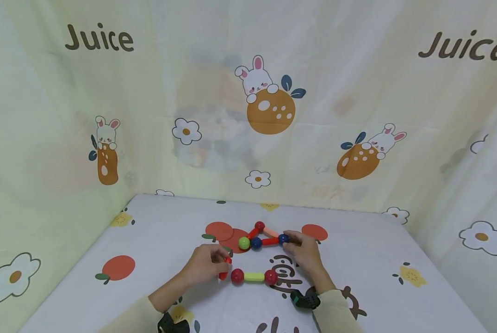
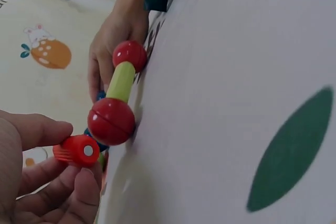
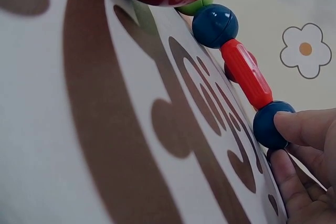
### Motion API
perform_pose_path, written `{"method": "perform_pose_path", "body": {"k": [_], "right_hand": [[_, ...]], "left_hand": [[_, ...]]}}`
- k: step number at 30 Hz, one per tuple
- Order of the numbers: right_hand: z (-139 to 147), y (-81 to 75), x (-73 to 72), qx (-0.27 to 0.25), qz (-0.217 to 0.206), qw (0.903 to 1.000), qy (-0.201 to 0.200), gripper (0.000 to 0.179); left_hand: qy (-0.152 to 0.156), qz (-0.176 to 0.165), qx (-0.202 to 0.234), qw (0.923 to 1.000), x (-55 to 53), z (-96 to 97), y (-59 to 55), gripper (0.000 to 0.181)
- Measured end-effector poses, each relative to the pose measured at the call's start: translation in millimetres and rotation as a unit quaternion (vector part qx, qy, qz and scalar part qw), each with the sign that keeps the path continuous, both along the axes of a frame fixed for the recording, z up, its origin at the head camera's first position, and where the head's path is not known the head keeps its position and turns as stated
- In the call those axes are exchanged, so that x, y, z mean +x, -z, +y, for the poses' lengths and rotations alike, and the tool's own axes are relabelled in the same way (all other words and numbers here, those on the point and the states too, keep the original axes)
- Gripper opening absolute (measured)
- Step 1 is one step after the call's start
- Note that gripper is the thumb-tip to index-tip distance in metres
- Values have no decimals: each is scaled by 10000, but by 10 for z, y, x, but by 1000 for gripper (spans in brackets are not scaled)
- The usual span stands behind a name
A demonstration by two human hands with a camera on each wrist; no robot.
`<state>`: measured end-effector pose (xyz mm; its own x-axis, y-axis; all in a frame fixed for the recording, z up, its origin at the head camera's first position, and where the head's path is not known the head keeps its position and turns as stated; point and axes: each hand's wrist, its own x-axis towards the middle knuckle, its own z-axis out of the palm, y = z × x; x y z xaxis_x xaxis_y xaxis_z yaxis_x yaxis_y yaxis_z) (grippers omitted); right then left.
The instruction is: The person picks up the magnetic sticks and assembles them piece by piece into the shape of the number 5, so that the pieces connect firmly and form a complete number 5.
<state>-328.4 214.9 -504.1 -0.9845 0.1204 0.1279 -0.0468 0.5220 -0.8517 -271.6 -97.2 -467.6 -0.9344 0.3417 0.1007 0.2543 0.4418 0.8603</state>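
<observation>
My left hand (image 1: 207, 264) pinches a red magnetic rod (image 2: 73, 149) between thumb and fingers, its round end with a pale metal disc showing in the left wrist view. My right hand (image 1: 304, 252) pinches a blue ball (image 3: 273, 124) at the right corner of a magnetic figure. From that ball a red rod (image 3: 247, 74) runs to a second blue ball (image 3: 215, 25); a pink rod (image 1: 271, 232) leads back to a red ball (image 1: 259, 226). A green ball (image 1: 244, 243) sits beside the second blue ball. Nearer lies a yellow-green rod (image 1: 254, 277) with a red ball at each end.
A printed white cloth (image 1: 148, 273) covers the table, and patterned curtains (image 1: 215, 152) stand behind it and at both sides. Black straps with devices (image 1: 306, 299) are worn on both wrists. The yellow-green piece lies between the hands, closer to the front.
</observation>
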Motion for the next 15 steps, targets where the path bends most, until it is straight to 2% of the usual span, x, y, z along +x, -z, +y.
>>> {"method": "perform_pose_path", "body": {"k": [8,15], "right_hand": [[-2,-11,3,17,37,10000,-11,39],[-6,-26,22,-10,19,10000,-15,39]], "left_hand": [[121,-509,295,9982,104,58,21,17],[-58,-670,213,9975,127,72,35,21]]}}
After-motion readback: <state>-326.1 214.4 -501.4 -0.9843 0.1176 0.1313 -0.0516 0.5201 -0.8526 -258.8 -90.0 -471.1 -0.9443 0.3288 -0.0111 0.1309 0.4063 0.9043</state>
